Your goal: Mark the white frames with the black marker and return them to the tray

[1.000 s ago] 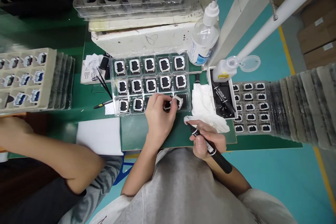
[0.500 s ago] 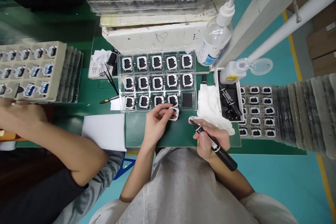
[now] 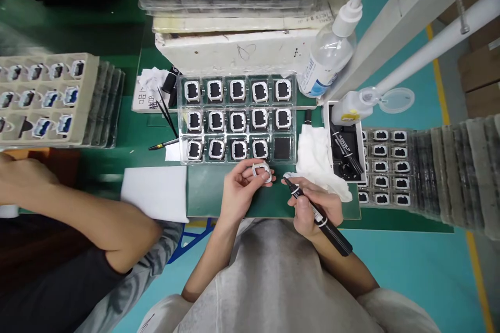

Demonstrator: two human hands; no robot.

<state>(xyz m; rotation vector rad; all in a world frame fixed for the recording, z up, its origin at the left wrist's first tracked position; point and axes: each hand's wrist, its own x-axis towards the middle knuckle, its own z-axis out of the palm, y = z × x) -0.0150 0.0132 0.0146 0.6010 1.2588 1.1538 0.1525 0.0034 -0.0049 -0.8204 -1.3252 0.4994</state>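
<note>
Before the clear tray (image 3: 226, 106), left hand (image 3: 240, 192) holding one white frame (image 3: 261, 166), right hand (image 3: 319, 204) grasping one black marker (image 3: 332, 232).

Clear pump bottle (image 3: 327, 60) beside white post (image 3: 406, 21); cardboard boxes (image 3: 479, 68) far right.

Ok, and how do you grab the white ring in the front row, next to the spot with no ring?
Pinch the white ring by opposite outer edges, probably from above. It lies open-side up, set into the clear tray with ridges around it, and nothing covers its top.
</note>
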